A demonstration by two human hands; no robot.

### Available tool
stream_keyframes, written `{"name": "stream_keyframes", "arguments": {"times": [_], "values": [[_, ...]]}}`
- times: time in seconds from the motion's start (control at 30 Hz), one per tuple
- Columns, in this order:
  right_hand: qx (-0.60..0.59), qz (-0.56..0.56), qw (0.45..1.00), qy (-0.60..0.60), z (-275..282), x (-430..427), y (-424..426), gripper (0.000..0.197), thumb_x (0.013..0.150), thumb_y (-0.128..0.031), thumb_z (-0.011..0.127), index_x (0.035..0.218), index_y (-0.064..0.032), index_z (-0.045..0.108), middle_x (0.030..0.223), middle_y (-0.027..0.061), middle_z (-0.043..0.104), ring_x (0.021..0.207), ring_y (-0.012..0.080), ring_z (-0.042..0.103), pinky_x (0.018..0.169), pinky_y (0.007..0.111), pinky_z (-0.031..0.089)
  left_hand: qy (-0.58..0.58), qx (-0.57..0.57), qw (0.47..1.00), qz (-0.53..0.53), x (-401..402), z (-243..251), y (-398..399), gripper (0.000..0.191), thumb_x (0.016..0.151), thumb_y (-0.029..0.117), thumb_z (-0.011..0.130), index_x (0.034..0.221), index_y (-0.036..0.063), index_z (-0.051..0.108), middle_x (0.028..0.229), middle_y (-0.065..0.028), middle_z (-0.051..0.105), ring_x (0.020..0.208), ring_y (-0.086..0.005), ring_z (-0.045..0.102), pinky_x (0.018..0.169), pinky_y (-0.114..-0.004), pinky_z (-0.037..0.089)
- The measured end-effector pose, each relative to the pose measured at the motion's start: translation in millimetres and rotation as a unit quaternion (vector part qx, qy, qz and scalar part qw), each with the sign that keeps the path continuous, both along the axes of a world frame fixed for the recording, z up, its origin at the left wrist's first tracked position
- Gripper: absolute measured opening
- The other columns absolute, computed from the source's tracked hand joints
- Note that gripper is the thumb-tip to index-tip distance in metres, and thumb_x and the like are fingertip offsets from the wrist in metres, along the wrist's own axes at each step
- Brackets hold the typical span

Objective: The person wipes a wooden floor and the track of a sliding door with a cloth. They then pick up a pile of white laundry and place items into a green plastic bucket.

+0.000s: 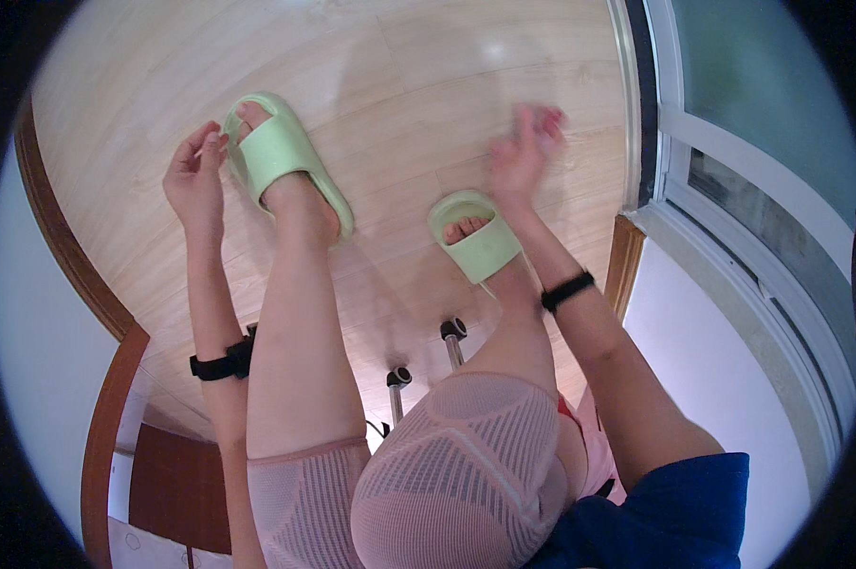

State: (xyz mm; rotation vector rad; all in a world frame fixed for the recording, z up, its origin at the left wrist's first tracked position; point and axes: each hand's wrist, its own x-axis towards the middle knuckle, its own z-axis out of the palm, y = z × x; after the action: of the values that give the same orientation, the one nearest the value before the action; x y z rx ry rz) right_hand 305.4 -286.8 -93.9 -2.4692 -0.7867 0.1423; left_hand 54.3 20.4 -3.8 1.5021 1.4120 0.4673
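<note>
My left hand (195, 171) is beside the left foot, its fingers curled near the edge of a light green slide sandal (268, 146). Whether the fingertips touch the sandal or pinch something small cannot be told. My right hand (526, 153) is blurred above the floor, fingers partly spread, with reddish colour at the fingertips; nothing is plainly held in it. Just below it, the other green slide sandal (481, 249) is on the right foot. Black straps (218, 367) circle both forearms. Pink knitted knee sleeves (463, 455) cover both knees.
Pale wood-look flooring (399, 107) lies under the feet. Metal legs with casters (454, 328) stand between the legs. A sliding glass door (762, 114) with a white frame and track is at the right. Brown wooden trim (79, 263) edges a white panel at the left.
</note>
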Motion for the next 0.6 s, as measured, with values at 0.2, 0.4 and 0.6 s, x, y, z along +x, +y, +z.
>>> {"name": "stream_keyframes", "arguments": {"times": [0.2,0.4,0.6], "values": [[0.263,0.057,0.903,0.334,29.7,32.2,182.2,0.051,0.077,0.006,0.056,0.126,-0.0065,0.059,0.121,0.0182,0.047,0.112,0.0316,0.051,0.090,0.045,0.045,0.005,0.036,0.999,-0.009,9.2,2.0,9.8,0.026,0.095,0.013,0.062,0.114,-0.0037,0.065,0.109,-0.0101,0.068,0.099,-0.0177,0.066,0.085,-0.029,0.054],[0.129,0.134,0.982,0.016,21.2,101.8,61.1,0.058,0.073,0.010,0.055,0.127,-0.0090,0.061,0.132,0.0152,0.049,0.116,0.0291,0.047,0.085,0.035,0.049,0.148,0.071,0.984,-0.063,-42.9,-6.3,21.2,0.031,0.093,0.016,0.063,0.119,-0.0012,0.063,0.114,-0.0113,0.067,0.101,-0.0186,0.065,0.087,-0.031,0.052],[-0.113,-0.046,0.986,-0.110,-8.4,100.7,1.4,0.054,0.072,0.005,0.051,0.125,0.0077,0.052,0.128,0.0287,0.046,0.121,0.0419,0.039,0.104,0.047,0.031,0.437,0.121,0.874,-0.176,-93.1,-26.6,22.9,0.057,0.083,0.026,0.073,0.131,-0.0010,0.054,0.128,-0.0224,0.058,0.115,-0.0329,0.058,0.097,-0.039,0.046]]}}
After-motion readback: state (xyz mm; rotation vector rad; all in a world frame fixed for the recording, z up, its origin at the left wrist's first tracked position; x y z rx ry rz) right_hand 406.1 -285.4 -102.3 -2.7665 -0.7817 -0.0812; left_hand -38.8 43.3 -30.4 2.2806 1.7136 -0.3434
